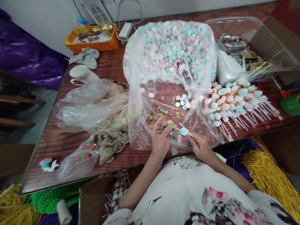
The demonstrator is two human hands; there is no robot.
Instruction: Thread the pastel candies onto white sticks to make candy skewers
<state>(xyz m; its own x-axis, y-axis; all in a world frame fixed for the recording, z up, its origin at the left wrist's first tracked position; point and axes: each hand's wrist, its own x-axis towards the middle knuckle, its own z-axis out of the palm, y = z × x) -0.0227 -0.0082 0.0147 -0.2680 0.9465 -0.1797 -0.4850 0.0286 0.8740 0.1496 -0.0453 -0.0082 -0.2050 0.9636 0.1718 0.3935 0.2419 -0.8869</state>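
Head view showed the right hand (199,145) pinching a thin white stick (187,129) by its lower end, light and likely brittle candy (184,131) atop, while left hand (160,136) fingers curled over loose candy rings (164,117).

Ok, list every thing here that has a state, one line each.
Left hand: fingers bent, over the loose ring candies.
Right hand: pinching a white stick with a blue candy on it.
Big candy bag: open, lying flat, full.
Finished sticks: piled on the table.
Mug: tipped on its side.
Clear box: open, no lid.
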